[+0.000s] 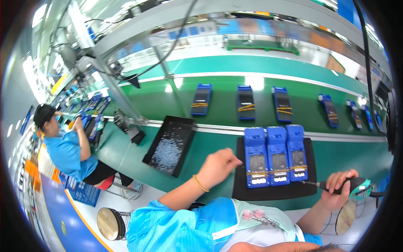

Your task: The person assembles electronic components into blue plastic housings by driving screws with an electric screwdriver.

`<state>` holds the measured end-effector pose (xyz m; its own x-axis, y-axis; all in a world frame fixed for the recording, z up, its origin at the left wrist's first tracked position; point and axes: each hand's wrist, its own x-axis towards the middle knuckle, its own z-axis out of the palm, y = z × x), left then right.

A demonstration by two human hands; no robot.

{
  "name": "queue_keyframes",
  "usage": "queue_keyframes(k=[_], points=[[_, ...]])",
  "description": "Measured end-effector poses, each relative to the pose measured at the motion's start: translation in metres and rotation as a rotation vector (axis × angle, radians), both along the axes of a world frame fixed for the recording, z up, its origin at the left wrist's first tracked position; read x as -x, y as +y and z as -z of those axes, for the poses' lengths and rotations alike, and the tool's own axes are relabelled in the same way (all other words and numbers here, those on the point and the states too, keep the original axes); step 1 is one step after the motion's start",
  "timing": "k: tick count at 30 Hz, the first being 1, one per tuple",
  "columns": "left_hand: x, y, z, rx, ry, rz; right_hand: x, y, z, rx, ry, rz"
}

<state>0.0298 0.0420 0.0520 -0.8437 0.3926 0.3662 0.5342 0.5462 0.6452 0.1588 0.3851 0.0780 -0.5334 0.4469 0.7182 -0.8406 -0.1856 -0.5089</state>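
Note:
Three blue handheld devices [277, 159] lie side by side on a black mat [273, 193], with yellowish rubber bands around their lower parts. Just left of them is my left hand [217, 168], fingers pinched together; anything between the fingertips is too small to make out. My right hand [333, 193] grips a black and teal electric screwdriver [359, 186] at the mat's right side. Its thin bit points left, toward the lower end of the rightmost device. Beyond my left hand stands a black tray [179, 123] holding many tiny pale pieces, perhaps screws.
A green conveyor [222, 101] runs behind the bench, carrying several banded blue devices [246, 103]. A metal rail [218, 127] separates it from the bench. At the left a person [69, 140] in blue works on similar devices. A round stool [110, 223] stands below.

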Motion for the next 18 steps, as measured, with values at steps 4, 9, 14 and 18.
queue_keyframes(k=[4, 9, 14, 18], points=[[0.026, -0.097, -0.006, 0.022, 0.156, -0.491, 0.002, 0.003, 0.005, 0.045, -0.072, -0.042], [0.04, -0.156, -0.019, 0.335, 0.071, -0.675, 0.012, -0.01, 0.005, 0.085, -0.119, -0.038], [0.051, -0.188, 0.001, 0.478, 0.06, -0.711, 0.02, -0.025, 0.005, 0.061, -0.139, -0.034], [0.051, -0.193, 0.005, 0.592, 0.187, -0.704, 0.02, -0.037, -0.001, -0.073, -0.136, 0.045]])
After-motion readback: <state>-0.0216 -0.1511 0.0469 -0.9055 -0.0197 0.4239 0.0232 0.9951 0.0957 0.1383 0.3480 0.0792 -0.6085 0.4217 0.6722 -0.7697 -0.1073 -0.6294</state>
